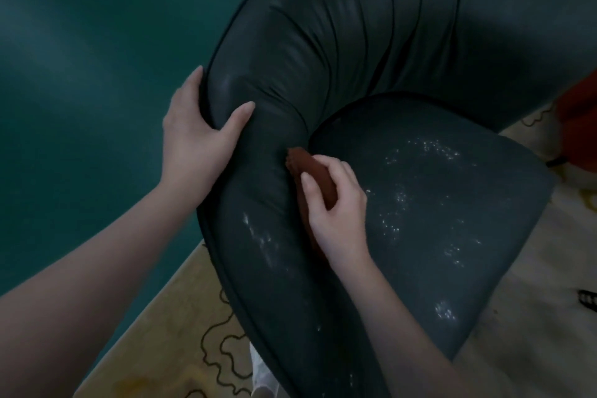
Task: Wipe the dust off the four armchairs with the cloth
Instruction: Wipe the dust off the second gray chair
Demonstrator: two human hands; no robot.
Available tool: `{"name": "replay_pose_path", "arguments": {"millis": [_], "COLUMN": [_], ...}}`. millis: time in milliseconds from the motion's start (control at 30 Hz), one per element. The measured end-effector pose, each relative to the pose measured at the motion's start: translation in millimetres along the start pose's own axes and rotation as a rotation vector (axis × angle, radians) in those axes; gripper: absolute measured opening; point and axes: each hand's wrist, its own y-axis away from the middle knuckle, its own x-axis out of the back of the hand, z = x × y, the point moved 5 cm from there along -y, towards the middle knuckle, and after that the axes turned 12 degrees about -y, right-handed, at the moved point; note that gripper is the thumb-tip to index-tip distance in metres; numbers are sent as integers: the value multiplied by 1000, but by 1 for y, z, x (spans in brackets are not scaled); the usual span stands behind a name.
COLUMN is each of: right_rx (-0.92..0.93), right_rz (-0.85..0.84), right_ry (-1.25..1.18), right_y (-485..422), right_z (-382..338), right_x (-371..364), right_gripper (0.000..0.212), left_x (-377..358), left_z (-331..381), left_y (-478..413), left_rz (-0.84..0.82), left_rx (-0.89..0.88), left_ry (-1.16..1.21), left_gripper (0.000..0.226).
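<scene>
- Brown cloth sits in the crease between seat and arm of the dark armchair
- Right hand pinches it, fingers curled round
- Left hand clasps the padded arm, steadying
- White dust speckles the seat to the right; best sweep outward from the crease, evenly

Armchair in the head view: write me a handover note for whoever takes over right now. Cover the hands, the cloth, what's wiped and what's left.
Left grip: holds the armchair by its padded rim, thumb on the inner side.
Right grip: holds the brown cloth, pressed into the crease between the near arm and the seat cushion.
Done: the backrest shows no white specks.
Left: dust specks lie on the seat cushion and low on the near arm. The other three armchairs are not clearly in view.
</scene>
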Motion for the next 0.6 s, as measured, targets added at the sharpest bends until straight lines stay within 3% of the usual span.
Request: {"name": "replay_pose_path", "arguments": {"millis": [200, 433, 600], "right_rx": [191, 226, 292], "right_rz": [-185, -201, -443], "right_ry": [74, 114, 154], "right_y": [27, -9, 33], "right_z": [-25, -46, -48], "right_x": [-1, -29, -23], "right_gripper": [19, 22, 22], "left_x": [0, 3, 3], "left_z": [-4, -32, -52], "left_y": [4, 42, 72], "left_rz": [-43, -35, -36], "left_rx": [4, 13, 13], "left_ry": [47, 190, 299], "left_gripper": [75, 57, 50]}}
